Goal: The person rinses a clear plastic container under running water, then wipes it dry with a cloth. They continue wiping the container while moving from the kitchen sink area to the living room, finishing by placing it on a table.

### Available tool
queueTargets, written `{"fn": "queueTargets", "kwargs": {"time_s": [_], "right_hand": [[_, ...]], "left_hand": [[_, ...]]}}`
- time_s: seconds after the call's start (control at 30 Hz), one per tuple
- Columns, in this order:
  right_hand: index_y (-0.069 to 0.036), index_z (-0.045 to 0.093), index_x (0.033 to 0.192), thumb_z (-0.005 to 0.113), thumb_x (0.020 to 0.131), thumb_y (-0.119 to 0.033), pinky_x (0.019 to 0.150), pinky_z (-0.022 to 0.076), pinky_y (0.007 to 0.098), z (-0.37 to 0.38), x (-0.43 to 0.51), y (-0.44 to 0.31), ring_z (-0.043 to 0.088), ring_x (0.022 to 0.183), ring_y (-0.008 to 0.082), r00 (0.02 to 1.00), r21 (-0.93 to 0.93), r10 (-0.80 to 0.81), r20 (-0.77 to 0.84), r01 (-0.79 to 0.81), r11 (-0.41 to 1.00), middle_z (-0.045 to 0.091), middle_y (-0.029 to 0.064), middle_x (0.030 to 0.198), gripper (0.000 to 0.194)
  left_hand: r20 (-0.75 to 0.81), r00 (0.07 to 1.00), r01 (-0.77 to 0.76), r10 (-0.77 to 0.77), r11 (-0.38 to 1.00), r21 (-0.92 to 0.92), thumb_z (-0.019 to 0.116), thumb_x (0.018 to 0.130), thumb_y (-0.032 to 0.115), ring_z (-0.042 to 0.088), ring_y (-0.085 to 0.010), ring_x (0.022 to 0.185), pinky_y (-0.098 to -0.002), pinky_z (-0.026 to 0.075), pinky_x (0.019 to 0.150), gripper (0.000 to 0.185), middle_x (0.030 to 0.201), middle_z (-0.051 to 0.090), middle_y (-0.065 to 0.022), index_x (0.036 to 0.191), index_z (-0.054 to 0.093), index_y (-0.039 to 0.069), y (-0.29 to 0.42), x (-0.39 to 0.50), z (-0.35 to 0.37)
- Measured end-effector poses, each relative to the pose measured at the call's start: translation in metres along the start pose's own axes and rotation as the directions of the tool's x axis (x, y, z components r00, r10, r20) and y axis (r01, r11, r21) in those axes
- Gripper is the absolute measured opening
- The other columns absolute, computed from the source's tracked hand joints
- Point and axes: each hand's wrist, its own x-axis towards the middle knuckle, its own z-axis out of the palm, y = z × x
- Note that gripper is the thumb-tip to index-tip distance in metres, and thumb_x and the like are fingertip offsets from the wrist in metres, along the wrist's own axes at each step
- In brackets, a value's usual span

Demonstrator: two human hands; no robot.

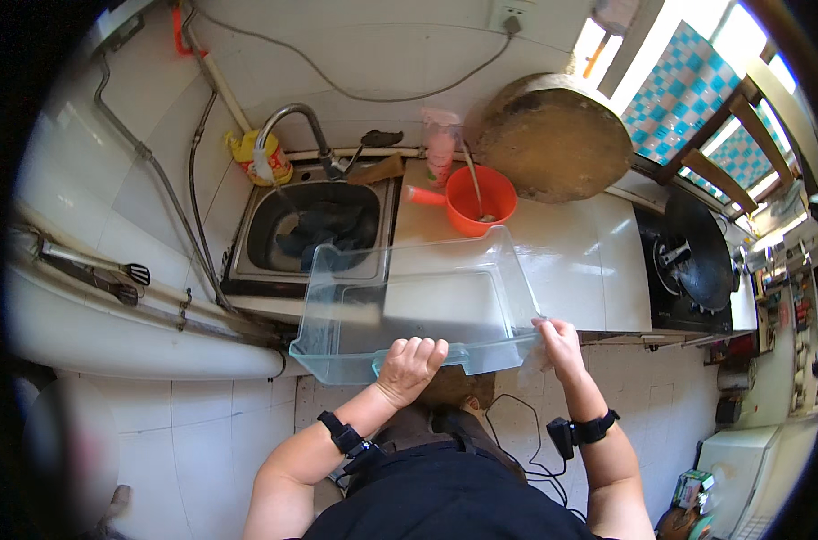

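Observation:
A clear, bluish plastic drawer [443, 297] is held in front of me, over the counter's front edge. My left hand [412, 368] is wrapped around the handle at its near side. At the right near corner, my right hand [559, 344] pinches a thin whitish cloth [533, 359] against the rim; whether it is cloth or plastic film is hard to tell. Through the drawer's transparent wall I see part of the steel sink [390, 246], where dark fabric [335, 229] lies. Above the basin curves a chrome faucet [294, 111].
A red dipper [459, 209] with a utensil inside stands behind the drawer, near a pink spray bottle [440, 152]. A round wooden chopping board [554, 145] leans at the wall. Right, a black wok [702, 260] tilts over the gas stove [652, 297]. Cables [540, 459] lie on the floor.

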Motion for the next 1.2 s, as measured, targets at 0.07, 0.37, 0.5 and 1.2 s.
{"fn": "queueTargets", "kwargs": {"time_s": [0.07, 0.37, 0.5, 1.2], "right_hand": [[0.003, 0.067, 0.089, 0.056, 0.085, -0.021, 0.052, 0.0406, 0.0242, 0.013, -0.001, 0.018, 0.05, 0.058, 0.007, 0.998, 0.076, -0.012, -0.062, 0.017, 0.997, 0.058, 0.0003, 0.064, 0.027], [-0.002, 0.067, 0.105, 0.051, 0.09, -0.011, 0.045, 0.0336, 0.0199, 0.032, 0.005, 0.073, 0.04, 0.049, 0.0018, 0.991, 0.254, 0.015, -0.136, 0.02, 0.967, 0.052, -0.006, 0.062, 0.023], [-0.001, 0.066, 0.106, 0.052, 0.092, -0.012, 0.067, 0.047, 0.0238, 0.037, 0.009, 0.094, 0.056, 0.079, 0.0086, 0.979, 0.109, -0.119, -0.166, 0.139, 0.984, 0.063, 0.0007, 0.088, 0.023], [-0.004, 0.061, 0.095, 0.058, 0.08, -0.016, 0.084, 0.0457, 0.0371, 0.102, 0.122, 0.018, 0.056, 0.099, 0.0268, 0.638, -0.627, 0.333, 0.694, 0.763, -0.156, 0.064, 0.0102, 0.095, 0.019]], "left_hand": [[0.008, 1.0, 0.011, -0.011, 1.0, -0.007, 0.056, 0.078, 0.014, 0.05, -0.0163, 0.076, -0.0312, 0.039, 0.074, 0.032, 0.086, 0.046, -0.0028, 0.109, 0.048, 0.014, -0.004, -0.003, 0.003], [0.389, 0.288, 0.93, -0.875, 0.158, -0.333, 0.076, 0.073, 0.034, 0.027, -0.0414, 0.132, -0.0451, 0.028, 0.106, 0.101, 0.144, 0.019, -0.0301, 0.148, 0.012, 0.013, -0.148, -0.083, -0.011], [0.86, 0.193, 0.724, -0.471, -0.523, -0.449, 0.058, 0.081, -0.001, 0.033, -0.027, 0.132, -0.0349, 0.031, 0.103, 0.081, 0.145, 0.03, -0.0193, 0.149, 0.018, 0.019, -0.156, -0.109, 0.034], [0.486, 0.289, 0.527, -0.825, -0.287, -0.8, 0.037, 0.074, -0.021, 0.042, -0.0198, 0.129, -0.0284, 0.031, 0.106, 0.064, 0.137, 0.046, -0.0138, 0.135, 0.043, -0.002, -0.125, -0.108, 0.057]]}}
